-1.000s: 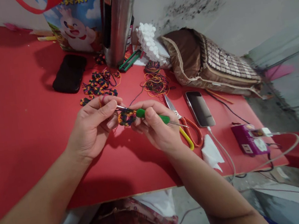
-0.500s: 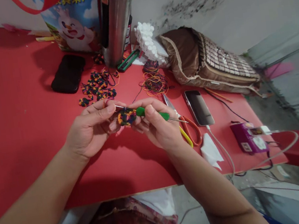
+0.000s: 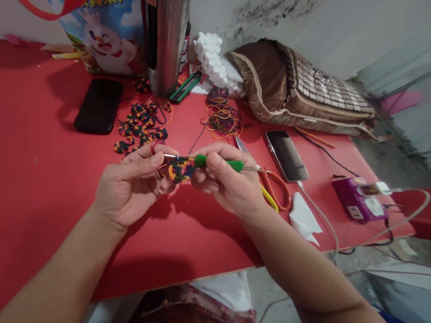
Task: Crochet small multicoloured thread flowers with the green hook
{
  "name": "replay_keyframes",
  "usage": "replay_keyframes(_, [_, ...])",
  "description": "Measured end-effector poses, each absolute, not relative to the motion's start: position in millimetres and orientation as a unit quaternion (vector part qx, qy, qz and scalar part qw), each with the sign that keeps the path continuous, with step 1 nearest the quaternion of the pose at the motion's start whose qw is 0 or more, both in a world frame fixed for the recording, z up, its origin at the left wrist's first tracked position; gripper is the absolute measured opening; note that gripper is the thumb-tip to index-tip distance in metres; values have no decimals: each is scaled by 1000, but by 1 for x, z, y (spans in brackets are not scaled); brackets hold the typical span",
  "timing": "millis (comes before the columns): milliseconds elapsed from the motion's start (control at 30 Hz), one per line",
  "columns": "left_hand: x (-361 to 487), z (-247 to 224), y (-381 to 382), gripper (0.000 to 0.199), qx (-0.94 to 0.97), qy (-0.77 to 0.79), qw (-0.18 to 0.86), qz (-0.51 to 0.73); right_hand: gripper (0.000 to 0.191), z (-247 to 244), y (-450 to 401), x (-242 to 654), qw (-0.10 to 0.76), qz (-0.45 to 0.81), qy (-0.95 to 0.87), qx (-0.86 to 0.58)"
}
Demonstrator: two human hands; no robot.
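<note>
A small crocheted piece (image 3: pixel 181 171) in orange, dark green and navy hangs between my hands, above the red table (image 3: pixel 47 217). My left hand (image 3: pixel 134 181) pinches its left side, with yarn looped over a raised finger. Thumb and fingers of my right hand (image 3: pixel 228 173) are wrapped round the green handle of a crochet hook (image 3: pixel 234 166). The hook's metal shaft runs left through the top of the piece to my left thumb. From my hands a strand leads back to a loose tangle of multicoloured yarn (image 3: pixel 223 120). Its tip by the left thumb is hard to make out.
Several finished crocheted pieces (image 3: pixel 140 121) lie behind my hands, near a black phone (image 3: pixel 99 107) and a steel flask (image 3: pixel 169 37). Scissors (image 3: pixel 279 190), a charging phone (image 3: pixel 287 155), a tissue (image 3: pixel 304 218) and a purple box (image 3: pixel 355 198) are at right. A cushion (image 3: pixel 300 82) leans behind.
The crocheted piece and the hook have shifted slightly left and tilted a little. My left fingers have moved slightly, and both hands keep their hold.
</note>
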State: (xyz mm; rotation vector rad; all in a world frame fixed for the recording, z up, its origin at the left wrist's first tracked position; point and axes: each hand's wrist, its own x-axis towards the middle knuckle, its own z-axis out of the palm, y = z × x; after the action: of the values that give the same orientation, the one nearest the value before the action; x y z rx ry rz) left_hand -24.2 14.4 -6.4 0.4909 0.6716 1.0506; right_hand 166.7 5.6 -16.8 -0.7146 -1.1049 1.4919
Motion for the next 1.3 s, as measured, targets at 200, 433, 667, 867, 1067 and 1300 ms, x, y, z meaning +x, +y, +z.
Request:
replay_keyframes(200, [-27,-7,15,35,212,327,787,478,30,-17,3,168,539,616,-501,-282])
replay_keyframes(433, [-28,-1,16,35,264,293,777,490,30,-17,4,170,535,603,-525,-272])
replay_keyframes(667, [-30,0,16,35,298,296,763,492,30,-16,2,171,532,600,-545,-246])
replay_keyframes(867, [-32,-2,17,36,341,281,755,484,35,-15,3,172,515,616,-552,-226])
replay_keyframes(1067, [-27,-2,17,37,366,275,719,523,31,-17,4,171,534,612,-544,-209])
replay_keyframes(1300, [-26,-9,19,29,341,240,735,535,30,-16,4,170,544,607,-541,-206])
